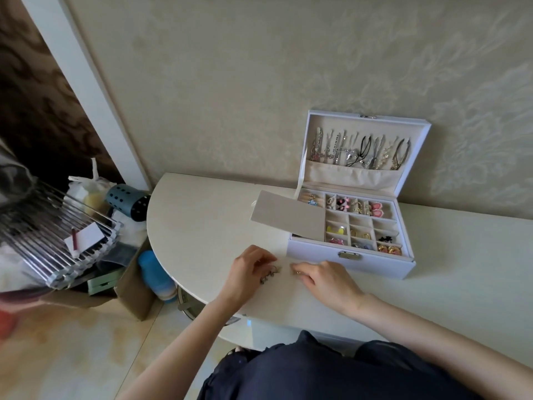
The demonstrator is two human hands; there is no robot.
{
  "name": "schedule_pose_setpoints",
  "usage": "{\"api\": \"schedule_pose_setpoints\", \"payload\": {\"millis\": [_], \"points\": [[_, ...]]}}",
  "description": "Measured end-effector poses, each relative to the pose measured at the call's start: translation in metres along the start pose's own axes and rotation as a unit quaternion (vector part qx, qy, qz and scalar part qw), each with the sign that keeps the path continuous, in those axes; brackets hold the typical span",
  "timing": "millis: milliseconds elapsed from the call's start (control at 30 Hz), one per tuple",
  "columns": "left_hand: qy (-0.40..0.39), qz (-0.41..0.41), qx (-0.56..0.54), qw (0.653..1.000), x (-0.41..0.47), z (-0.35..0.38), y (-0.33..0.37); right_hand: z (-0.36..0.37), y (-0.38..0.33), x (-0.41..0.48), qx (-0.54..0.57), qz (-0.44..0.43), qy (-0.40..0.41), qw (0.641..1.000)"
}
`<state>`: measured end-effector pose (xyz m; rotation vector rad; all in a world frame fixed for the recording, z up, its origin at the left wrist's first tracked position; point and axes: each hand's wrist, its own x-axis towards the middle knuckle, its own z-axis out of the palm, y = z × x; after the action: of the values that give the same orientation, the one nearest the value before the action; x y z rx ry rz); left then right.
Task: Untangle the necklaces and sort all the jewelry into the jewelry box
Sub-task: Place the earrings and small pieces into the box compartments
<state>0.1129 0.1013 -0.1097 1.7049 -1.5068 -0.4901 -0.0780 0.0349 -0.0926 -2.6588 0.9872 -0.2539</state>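
Observation:
A white jewelry box (350, 259) stands open on the cream table (202, 215) against the wall. Several necklaces (357, 153) hang inside its raised lid. Its compartments hold rings, earrings and small colourful pieces (360, 226). A grey padded insert (287, 216) lies tilted over the box's left side. In front of the box, my left hand (248, 268) pinches a small tangled piece of jewelry (271, 274) on the table. My right hand (323, 277) lies just right of it, fingers curled, pinching a small gold piece (297, 272).
Left of the table's rounded end, clutter fills the floor: a ribbed clear acrylic tray (54, 241), a dark teal holder (129, 204), a blue bottle (154, 272), cardboard boxes (135, 293). The wall runs right behind the box.

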Motion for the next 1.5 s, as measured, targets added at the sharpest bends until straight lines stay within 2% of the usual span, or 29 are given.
{"api": "schedule_pose_setpoints", "payload": {"millis": [167,300,467,600,700,833,1067,1200,1500], "points": [[0.077,-0.044,-0.006,0.996,-0.004,-0.009,-0.004,-0.007,0.002,-0.004,0.059,0.05,0.019,0.997],[0.057,-0.076,0.046,0.994,-0.007,-0.012,-0.009,-0.008,0.003,-0.007,0.077,0.072,0.02,0.994],[0.026,-0.047,0.04,0.998,-0.013,0.002,-0.002,-0.008,0.004,-0.009,0.086,0.084,0.01,0.993],[0.037,-0.038,0.039,0.998,-0.005,0.008,0.005,-0.008,0.006,-0.008,0.104,0.099,0.0,0.99],[0.018,-0.032,0.095,0.995,0.004,0.008,0.009,-0.009,0.007,-0.008,0.113,0.108,-0.008,0.988],[-0.034,-0.062,0.193,0.979,0.013,0.01,0.017,-0.009,0.008,-0.01,0.116,0.118,-0.001,0.986],[-0.035,-0.021,0.234,0.971,0.017,0.013,0.023,-0.009,0.011,-0.014,0.107,0.126,0.02,0.986],[-0.008,0.03,0.2,0.979,0.015,0.013,0.025,-0.01,0.015,-0.016,0.115,0.124,0.028,0.985],[-0.023,0.039,0.092,0.995,0.016,0.017,0.027,-0.014,0.01,-0.013,0.069,0.086,0.015,0.994]]}}
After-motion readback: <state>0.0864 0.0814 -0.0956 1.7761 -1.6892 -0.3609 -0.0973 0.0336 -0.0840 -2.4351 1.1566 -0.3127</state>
